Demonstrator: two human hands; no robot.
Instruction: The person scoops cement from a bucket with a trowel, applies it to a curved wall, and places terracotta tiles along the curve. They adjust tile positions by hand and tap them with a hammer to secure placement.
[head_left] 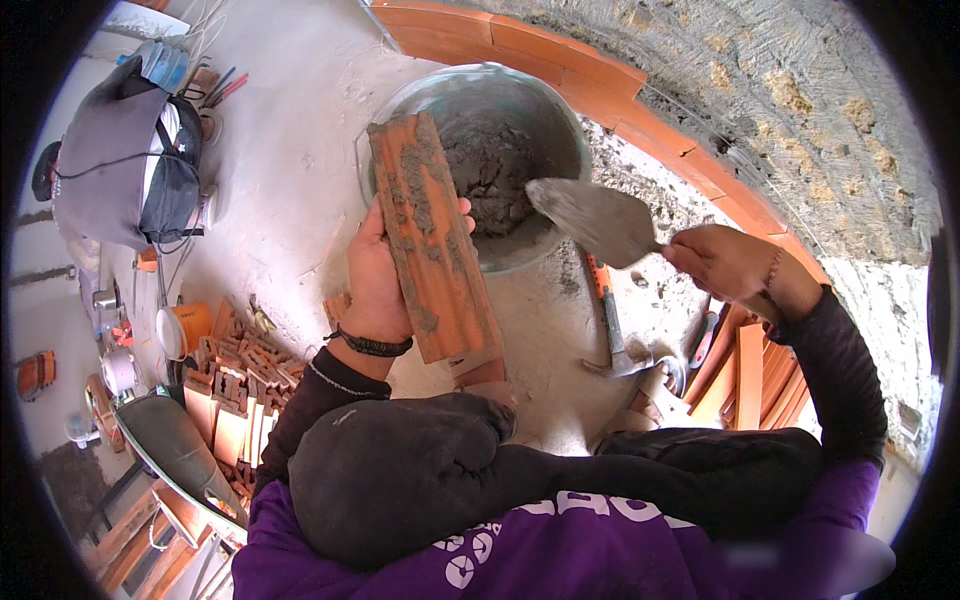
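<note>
A long orange clay tile (440,250) rests in my left hand (377,280), its upper face streaked with patches of grey mortar. My fingers wrap its edges from beneath and the side. My right hand (722,262) grips a pointing trowel (598,218) by its handle; the grey-smeared blade points left, its tip over the right side of a round bucket (575,130). Inside the bucket lies wet grey mortar (490,180). The tile's far end overlaps the bucket's left rim in view and hides part of it.
A curved row of orange tiles (560,75) lines the rough wall (780,90). On the floor lie a claw hammer (610,320) and stacked tiles (750,370) at right. Broken tile pieces (245,370) and a wheelbarrow (175,450) sit at left. Another person (110,155) bends over at far left.
</note>
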